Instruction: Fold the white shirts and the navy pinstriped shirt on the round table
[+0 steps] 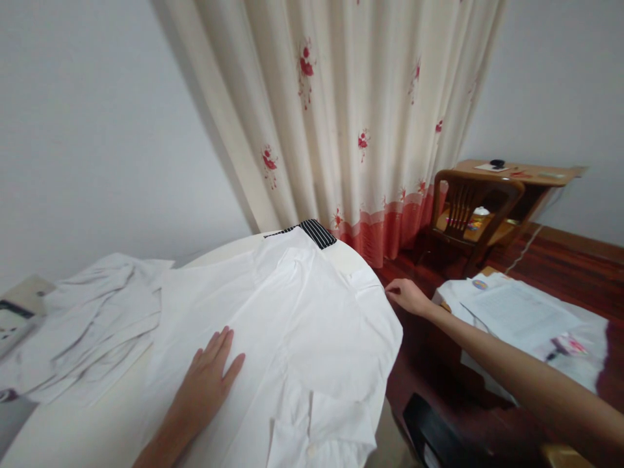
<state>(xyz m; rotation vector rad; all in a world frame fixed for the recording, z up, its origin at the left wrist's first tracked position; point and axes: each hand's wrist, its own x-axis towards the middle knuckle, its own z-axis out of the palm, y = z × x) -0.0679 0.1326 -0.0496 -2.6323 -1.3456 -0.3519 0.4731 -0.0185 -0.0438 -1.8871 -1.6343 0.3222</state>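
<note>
A white shirt (312, 312) with a black-and-white striped collar (316, 232) lies spread over a round white table (58, 435). My left hand (207, 377) rests flat on the shirt's front, fingers stretched out and close together. My right hand (408, 296) reaches to the shirt's right edge, near the shoulder, and its fingers pinch the cloth there. The shirt's right side hangs over the table's rim.
A pile of white garments (88, 325) lies at the table's left. A floral curtain (351, 117) hangs behind. A wooden chair (468, 214) and desk (526, 174) stand at right; papers (517, 312) lie on a low surface; a black object (429, 429) sits below.
</note>
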